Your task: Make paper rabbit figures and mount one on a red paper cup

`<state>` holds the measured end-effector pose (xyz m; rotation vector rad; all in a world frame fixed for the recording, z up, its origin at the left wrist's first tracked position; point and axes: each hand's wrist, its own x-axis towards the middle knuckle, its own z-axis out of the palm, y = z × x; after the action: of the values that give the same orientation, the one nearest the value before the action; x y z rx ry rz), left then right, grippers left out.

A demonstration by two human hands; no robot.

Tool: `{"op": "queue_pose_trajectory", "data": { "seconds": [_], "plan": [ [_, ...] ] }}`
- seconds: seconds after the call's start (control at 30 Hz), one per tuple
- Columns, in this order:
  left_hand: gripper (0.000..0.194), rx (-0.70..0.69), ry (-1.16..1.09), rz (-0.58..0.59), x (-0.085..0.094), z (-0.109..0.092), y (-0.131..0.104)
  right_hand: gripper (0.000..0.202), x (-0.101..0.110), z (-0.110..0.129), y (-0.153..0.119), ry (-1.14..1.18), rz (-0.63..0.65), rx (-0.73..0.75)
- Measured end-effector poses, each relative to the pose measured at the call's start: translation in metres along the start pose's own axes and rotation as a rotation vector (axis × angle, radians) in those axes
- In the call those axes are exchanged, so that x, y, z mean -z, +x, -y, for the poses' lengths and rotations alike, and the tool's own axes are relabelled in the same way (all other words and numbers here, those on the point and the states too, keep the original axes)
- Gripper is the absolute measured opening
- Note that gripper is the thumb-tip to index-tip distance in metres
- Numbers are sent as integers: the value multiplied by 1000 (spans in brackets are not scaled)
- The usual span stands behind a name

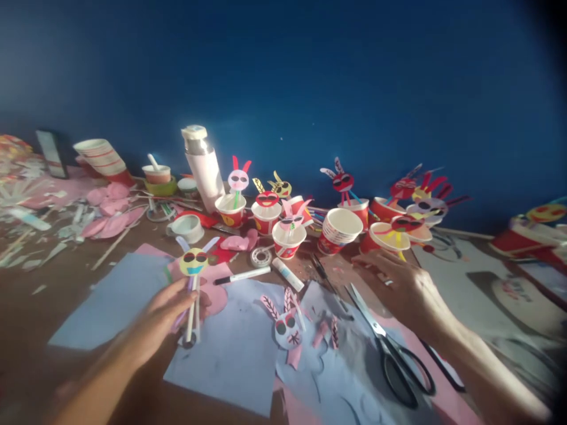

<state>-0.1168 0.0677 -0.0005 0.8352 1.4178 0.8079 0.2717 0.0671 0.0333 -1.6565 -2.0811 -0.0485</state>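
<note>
My left hand [170, 304] is closed around the sticks of a yellow paper rabbit face [194, 262] with blue ears, held upright over the blue paper [230, 354]. On the right, my right hand [405, 283] reaches over the table beside a red paper cup [384, 236], fingers blurred; whether they hold anything is unclear. A blue rabbit face [287, 330] with pink ears lies on the paper between my hands. Scissors [385, 348] rest with blades apart, left of my right forearm.
Paper cups [341, 227] holding paper rabbits line the back, near a white thermos [204, 171]. A marker [243, 275], glue stick [287, 274] and tape roll [261, 257] lie in the middle. Pink paper pieces [110, 206] and scraps cover the left.
</note>
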Motion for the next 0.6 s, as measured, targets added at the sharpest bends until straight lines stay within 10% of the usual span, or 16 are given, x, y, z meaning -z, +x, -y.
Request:
{"op": "queue_pose_trajectory", "data": {
  "seconds": [0.2, 0.47, 0.6],
  "plan": [
    [61, -85, 343, -109, 20, 15, 1, 17, -7, 12, -39, 164, 282, -85],
    [35, -241, 811, -390, 20, 10, -21, 16, -29, 35, -76, 242, 339, 33],
    [22, -354, 811, -233, -5, 18, -40, 21, -38, 55, -86, 272, 288, 170]
  ]
}}
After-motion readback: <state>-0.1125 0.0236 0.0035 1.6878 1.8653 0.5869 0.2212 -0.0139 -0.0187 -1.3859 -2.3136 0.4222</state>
